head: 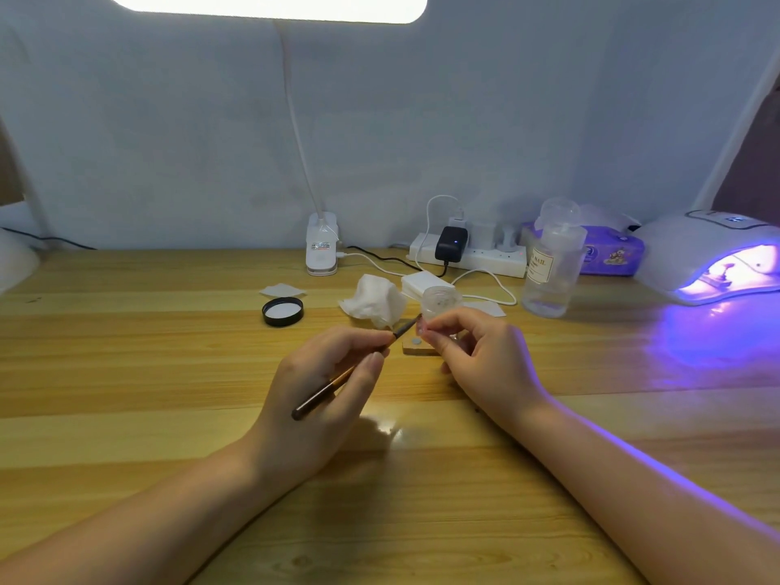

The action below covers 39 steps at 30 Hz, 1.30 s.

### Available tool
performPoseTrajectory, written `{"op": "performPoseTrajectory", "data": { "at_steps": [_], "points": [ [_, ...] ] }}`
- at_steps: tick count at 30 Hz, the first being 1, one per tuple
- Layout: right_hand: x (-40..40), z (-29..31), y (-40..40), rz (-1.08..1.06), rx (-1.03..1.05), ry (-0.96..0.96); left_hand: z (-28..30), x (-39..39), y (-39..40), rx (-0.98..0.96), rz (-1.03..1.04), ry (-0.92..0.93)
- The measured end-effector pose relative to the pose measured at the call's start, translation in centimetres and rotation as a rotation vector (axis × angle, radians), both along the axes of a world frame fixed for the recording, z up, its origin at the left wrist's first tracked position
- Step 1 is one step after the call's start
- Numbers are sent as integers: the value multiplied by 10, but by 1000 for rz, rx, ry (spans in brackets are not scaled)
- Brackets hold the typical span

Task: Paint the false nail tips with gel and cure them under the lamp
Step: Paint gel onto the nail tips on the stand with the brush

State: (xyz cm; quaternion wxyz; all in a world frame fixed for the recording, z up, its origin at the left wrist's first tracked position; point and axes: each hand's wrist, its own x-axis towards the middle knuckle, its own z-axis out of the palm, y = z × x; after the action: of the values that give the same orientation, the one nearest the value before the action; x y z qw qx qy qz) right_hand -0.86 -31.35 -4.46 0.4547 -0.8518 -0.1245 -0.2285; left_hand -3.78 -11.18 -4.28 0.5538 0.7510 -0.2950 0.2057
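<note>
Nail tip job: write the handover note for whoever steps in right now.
Left hand: holds the brush like a pen, bristles at the nail tip.
Right hand: pinches one false nail tip between thumb and fingers, above the small wooden stand.
Open gel jar sits just behind the hands; its black lid lies off to the left.
Curing lamp at far right is lit, something inside, unclear what.
Done: jar opened, lamp on.
Left: finish coating this tip, then cure it.

my desk (126,373): glossy pale wood | tissue (373,299) behind my brush: crumpled soft paper | bottle (548,268): clear plastic
</note>
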Motion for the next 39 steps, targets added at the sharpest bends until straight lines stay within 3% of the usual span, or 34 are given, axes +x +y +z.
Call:
{"op": "performPoseTrajectory", "data": {
  "at_steps": [8,19,39],
  "points": [
    [-1,1,0,-3,11,-13,0,-3,3,-42,-13,61],
    [-2,1,1,-25,-35,-65,4,-2,-1,69,41,-89],
    [-2,0,1,-67,-91,-122,8,-3,0,123,34,-101]
  ]
}}
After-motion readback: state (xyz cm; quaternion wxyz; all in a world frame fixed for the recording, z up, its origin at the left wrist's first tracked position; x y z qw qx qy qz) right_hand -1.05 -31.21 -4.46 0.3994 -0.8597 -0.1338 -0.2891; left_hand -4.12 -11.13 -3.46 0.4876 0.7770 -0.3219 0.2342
